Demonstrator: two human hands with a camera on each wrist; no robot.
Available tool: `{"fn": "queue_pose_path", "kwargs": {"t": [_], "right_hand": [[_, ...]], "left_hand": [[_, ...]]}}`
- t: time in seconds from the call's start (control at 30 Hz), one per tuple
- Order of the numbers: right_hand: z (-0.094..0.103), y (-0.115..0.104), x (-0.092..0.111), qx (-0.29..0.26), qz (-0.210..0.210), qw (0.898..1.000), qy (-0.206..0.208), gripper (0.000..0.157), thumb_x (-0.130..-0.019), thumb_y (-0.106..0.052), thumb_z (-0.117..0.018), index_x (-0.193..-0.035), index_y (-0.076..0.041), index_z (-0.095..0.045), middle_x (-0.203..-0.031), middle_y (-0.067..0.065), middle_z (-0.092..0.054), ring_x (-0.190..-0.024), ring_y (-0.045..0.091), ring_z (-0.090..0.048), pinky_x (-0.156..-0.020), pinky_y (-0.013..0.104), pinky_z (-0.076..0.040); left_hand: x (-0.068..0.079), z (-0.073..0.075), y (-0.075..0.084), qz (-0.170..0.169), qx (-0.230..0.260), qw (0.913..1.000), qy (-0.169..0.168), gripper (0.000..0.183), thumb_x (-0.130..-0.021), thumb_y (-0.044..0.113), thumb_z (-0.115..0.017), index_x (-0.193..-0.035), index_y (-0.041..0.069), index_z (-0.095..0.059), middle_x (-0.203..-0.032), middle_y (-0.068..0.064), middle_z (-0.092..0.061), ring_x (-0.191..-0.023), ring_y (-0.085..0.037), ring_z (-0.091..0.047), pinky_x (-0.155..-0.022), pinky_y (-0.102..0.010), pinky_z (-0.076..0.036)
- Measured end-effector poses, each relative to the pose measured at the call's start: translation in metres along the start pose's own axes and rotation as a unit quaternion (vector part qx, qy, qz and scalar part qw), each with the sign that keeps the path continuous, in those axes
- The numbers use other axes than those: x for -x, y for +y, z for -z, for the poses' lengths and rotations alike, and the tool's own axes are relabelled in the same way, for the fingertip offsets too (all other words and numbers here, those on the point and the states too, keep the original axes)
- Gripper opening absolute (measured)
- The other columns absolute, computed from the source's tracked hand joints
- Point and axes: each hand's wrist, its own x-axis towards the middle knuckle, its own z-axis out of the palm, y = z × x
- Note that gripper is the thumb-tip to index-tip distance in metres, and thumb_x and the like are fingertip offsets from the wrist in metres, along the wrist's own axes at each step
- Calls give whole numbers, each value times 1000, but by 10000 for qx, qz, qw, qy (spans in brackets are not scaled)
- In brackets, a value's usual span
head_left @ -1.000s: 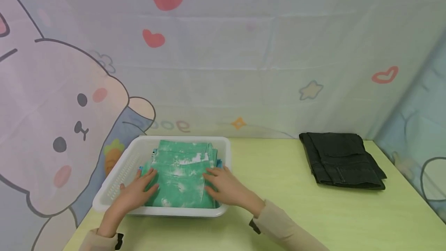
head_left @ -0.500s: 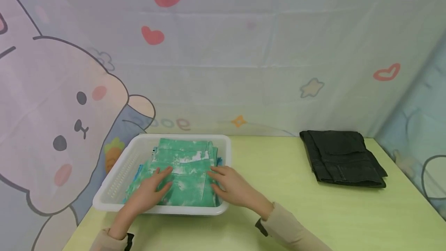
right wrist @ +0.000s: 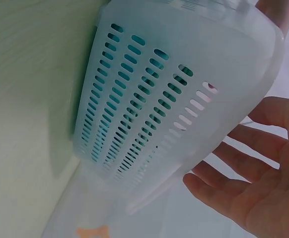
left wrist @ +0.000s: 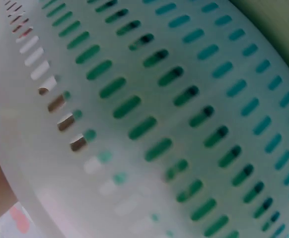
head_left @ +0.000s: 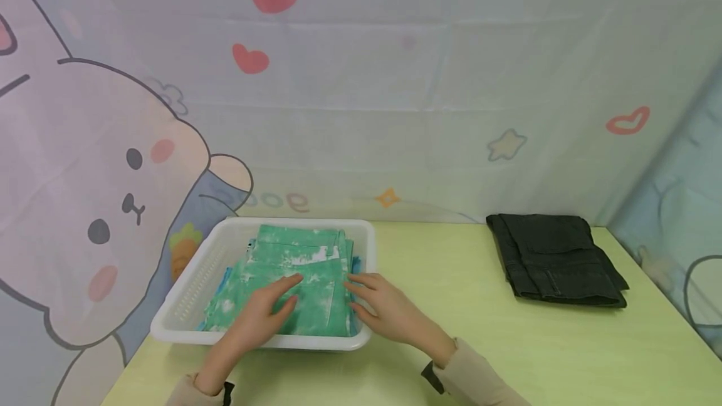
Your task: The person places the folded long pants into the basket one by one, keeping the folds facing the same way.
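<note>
A white plastic basket (head_left: 194, 290) with slotted walls holds folded green-and-white patterned clothes (head_left: 299, 238) in a stack. Blue cloth (head_left: 224, 281) peeks out along the stack's left edge. My left hand (head_left: 261, 317) is over the front of the green cloth, fingers relaxed and spread, curled round nothing. By the right edge of the stack is my right hand (head_left: 389, 309), its loosely bent fingers reaching over the basket's right rim. In the right wrist view, the basket wall (right wrist: 224, 44) stands beside the right hand (right wrist: 278, 183), whose fingers are apart and hold nothing.
A folded pair of black trousers (head_left: 555, 262) lies at the back right of the pale green table (head_left: 440, 281). Behind the table hangs a printed curtain (head_left: 366, 80) with a bunny and hearts. The left wrist view is mostly filled by the slotted basket wall (left wrist: 134, 148).
My left hand has slid rightward across the green cloth, uncovering its left part. My right hand has shifted slightly right. The basket and black trousers have stayed in place.
</note>
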Motion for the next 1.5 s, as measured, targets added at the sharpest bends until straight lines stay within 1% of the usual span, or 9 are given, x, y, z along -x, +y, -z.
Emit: {"fn": "queue_pose_path", "kwargs": {"t": [0.2, 0.33, 0.43, 0.6, 0.73, 0.87, 1.07, 1.3, 1.5], "right_hand": [[1, 2, 7, -110, -47, 9998, 139, 38, -87, -17, -56, -122, -2, -53, -126, 13, -52, -115, 26, -49, -91, 37, -45], [3, 4, 11, -176, -100, 9994, 276, 37, -86, -16, -56, -121, -3, -53, -125, 14, -52, -114, 27, -50, -90, 37, -46], [5, 6, 15, -179, -189, 9991, 332, 38, -86, -15, -57, -122, -3, -53, -125, 13, -53, -114, 27, -50, -90, 38, -46], [7, 8, 20, -247, -368, 9985, 333, 39, -85, -15, -58, -121, -3, -54, -126, 13, -52, -115, 27, -49, -90, 38, -46], [7, 10, 24, -319, -436, 9978, 373, 39, -84, -15, -59, -121, -3, -54, -125, 13, -52, -113, 27, -50, -90, 39, -46], [6, 15, 28, -336, -525, 9968, 494, 38, -83, -14, -60, -120, -3, -55, -125, 13, -53, -112, 27, -51, -89, 39, -46], [7, 22, 34, -458, -719, 9945, 615, 38, -83, -12, -61, -119, -3, -55, -124, 13, -54, -112, 28, -52, -90, 40, -46], [9, 27, 40, -535, -881, 9931, 554, 37, -84, -12, -60, -119, -3, -55, -124, 14, -53, -113, 29, -51, -90, 42, -46], [11, 32, 46, -516, -962, 9926, 537, 36, -84, -12, -59, -119, -3, -55, -124, 14, -54, -112, 30, -52, -89, 42, -46]], "left_hand": [[-2, -3, 8, 16, 40, 10000, 40, 38, -87, 6, -54, -124, 2, -51, -125, -17, -54, -117, -33, -48, -92, -47, -42], [-3, -7, 13, -79, -38, 9999, 128, 37, -86, 6, -55, -123, 3, -53, -123, -16, -55, -115, -32, -50, -91, -46, -43], [-5, -11, 15, -244, -108, 9993, 269, 36, -85, 5, -56, -120, 3, -55, -121, -16, -56, -113, -31, -52, -89, -44, -44], [-6, -18, 21, -306, -78, 9987, 391, 35, -84, 4, -57, -119, 5, -56, -121, -14, -57, -113, -30, -53, -89, -43, -45], [-8, -22, 27, -324, 30, 9988, 375, 34, -85, 5, -57, -119, 6, -57, -121, -12, -57, -115, -30, -51, -90, -44, -44], [-10, -27, 33, -447, 187, 9982, 347, 34, -85, 5, -56, -119, 6, -57, -122, -12, -57, -116, -31, -50, -90, -45, -43], [-13, -35, 45, -540, 410, 9970, 377, 32, -85, 6, -56, -118, 7, -58, -122, -11, -57, -115, -28, -51, -91, -44, -44], [-15, -43, 52, -716, 521, 9955, 341, 31, -86, 6, -55, -116, 7, -58, -122, -11, -57, -114, -26, -52, -90, -41, -45], [-17, -47, 55, -736, 585, 9951, 303, 31, -87, 7, -54, -118, 8, -57, -124, -8, -56, -116, -25, -51, -90, -40, -45]]}}
